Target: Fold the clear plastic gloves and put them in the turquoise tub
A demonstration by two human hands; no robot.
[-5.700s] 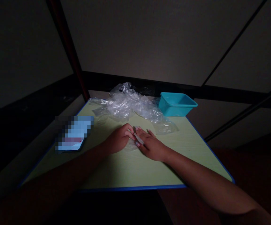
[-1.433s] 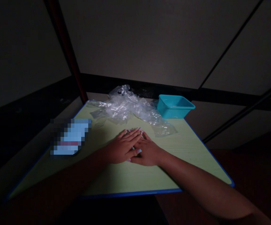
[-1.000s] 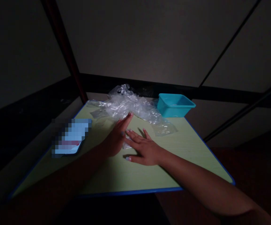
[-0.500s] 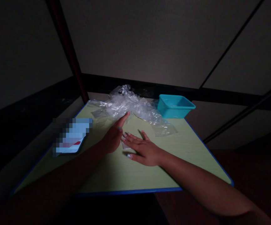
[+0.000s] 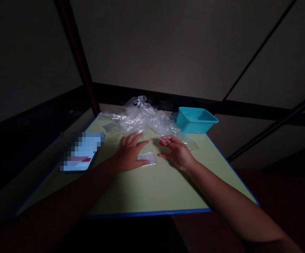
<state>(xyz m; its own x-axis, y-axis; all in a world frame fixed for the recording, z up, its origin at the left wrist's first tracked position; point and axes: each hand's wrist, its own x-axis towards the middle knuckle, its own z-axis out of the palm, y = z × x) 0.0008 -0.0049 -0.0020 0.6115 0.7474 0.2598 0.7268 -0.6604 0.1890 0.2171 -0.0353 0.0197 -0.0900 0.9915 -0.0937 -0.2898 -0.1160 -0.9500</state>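
Well back from the blue table edge [image 5: 152,213], hands [image 5: 127,157] wide (left thumb [image 5: 143,162] over plastic packet [image 5: 150,156]), room between.

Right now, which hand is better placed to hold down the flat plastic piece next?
Probably the left hand: its thumb overlaps the flat plastic piece, while the right hand is apart from it.

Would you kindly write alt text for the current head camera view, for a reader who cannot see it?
A person's left hand spreads partly over a flat piece of clear plastic, while the right hand half-curls opposite, above a pale green table. Behind are crumpled plastic and a turquoise tub; a phone lies at left.
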